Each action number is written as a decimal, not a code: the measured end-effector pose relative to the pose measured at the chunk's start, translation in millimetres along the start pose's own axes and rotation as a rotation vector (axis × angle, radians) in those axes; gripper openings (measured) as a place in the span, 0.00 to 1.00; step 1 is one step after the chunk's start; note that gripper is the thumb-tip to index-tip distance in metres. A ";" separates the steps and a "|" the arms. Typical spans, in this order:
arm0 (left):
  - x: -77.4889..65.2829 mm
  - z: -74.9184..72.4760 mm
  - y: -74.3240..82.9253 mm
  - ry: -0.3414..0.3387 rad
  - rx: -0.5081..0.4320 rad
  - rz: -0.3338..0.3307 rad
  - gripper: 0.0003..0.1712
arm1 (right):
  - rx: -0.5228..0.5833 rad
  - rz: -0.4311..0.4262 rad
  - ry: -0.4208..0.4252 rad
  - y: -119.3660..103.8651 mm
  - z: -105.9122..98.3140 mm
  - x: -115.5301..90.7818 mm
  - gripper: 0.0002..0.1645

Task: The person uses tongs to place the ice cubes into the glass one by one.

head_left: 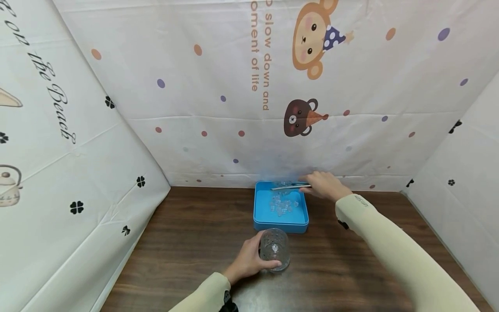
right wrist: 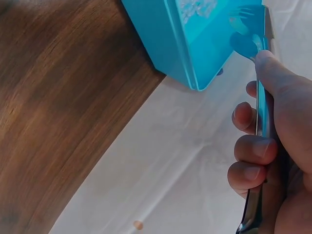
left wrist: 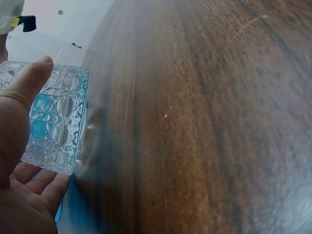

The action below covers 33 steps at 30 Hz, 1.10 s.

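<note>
My left hand (head_left: 249,259) holds a clear patterned drinking glass (head_left: 276,264) on the near side of the blue box. In the left wrist view, the thumb lies across the raised diamond-like pattern of the glass (left wrist: 63,105), with the fingers on its other side. A small clear piece shows inside the glass in the head view. Over the far right corner of the box, my right hand (head_left: 322,185) grips metal tongs (head_left: 289,187). Their tips reach over the box; in the right wrist view, the tongs (right wrist: 262,114) show a pronged end.
The shallow blue box (head_left: 280,228) stands at the back of the brown wooden table (head_left: 202,242), near the wall cloth. Several clear ice-like cubes (head_left: 281,206) lie inside it. White printed cloth (head_left: 218,143) hangs behind and along both sides.
</note>
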<state>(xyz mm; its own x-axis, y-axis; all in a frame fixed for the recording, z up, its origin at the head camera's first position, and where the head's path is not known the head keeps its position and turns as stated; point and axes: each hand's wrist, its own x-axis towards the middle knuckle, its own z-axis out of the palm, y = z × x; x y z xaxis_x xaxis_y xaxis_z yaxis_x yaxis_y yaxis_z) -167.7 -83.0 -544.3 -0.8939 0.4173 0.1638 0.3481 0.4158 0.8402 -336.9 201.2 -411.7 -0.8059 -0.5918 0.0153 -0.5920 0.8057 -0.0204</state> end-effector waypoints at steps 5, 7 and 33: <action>-0.1 -0.4 1.2 0.003 0.001 0.004 0.49 | -0.004 0.014 -0.043 -0.2 1.1 4.5 0.29; -0.3 -0.7 1.6 0.004 0.000 0.008 0.49 | -0.008 0.021 -0.052 -1.1 1.6 6.2 0.29; -0.8 0.4 1.0 0.005 -0.010 0.025 0.49 | 0.012 0.047 -0.133 0.7 12.6 17.3 0.25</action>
<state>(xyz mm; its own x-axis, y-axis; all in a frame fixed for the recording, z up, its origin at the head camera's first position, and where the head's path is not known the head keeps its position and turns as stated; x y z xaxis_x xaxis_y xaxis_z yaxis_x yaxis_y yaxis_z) -166.5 -82.6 -543.8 -0.8863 0.4234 0.1874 0.3675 0.3971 0.8410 -351.2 191.2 -424.0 -0.8251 -0.5525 -0.1181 -0.5532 0.8325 -0.0300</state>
